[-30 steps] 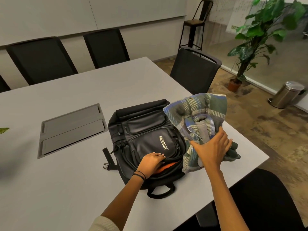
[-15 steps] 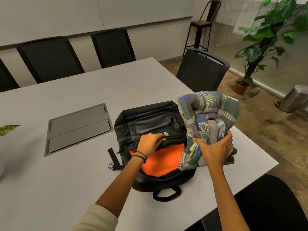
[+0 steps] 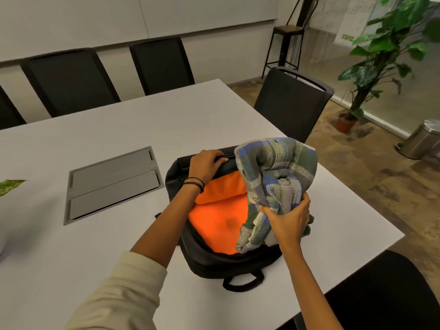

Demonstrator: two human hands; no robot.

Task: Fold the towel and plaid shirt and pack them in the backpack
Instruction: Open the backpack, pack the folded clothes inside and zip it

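A black backpack (image 3: 214, 260) lies flat on the white table (image 3: 166, 120), its front panel pulled back so the orange lining shows. My left hand (image 3: 206, 164) grips the raised edge of that panel at the far side. My right hand (image 3: 288, 219) grips a bundle of plaid shirt (image 3: 273, 170) in blue, green and white, with a grey towel (image 3: 284, 194) wrapped inside it. The bundle hangs over the right side of the opening, its lower end touching the lining.
A grey cable hatch (image 3: 112, 184) is set into the table left of the backpack. Black chairs (image 3: 290, 103) stand along the far and right edges, another at the near right corner. A potted plant (image 3: 371, 58) and a metal bin (image 3: 421, 139) stand on the floor at right.
My left hand has pulled the backpack's front panel further back, so more orange lining shows. My right hand has brought the plaid bundle over the opening.
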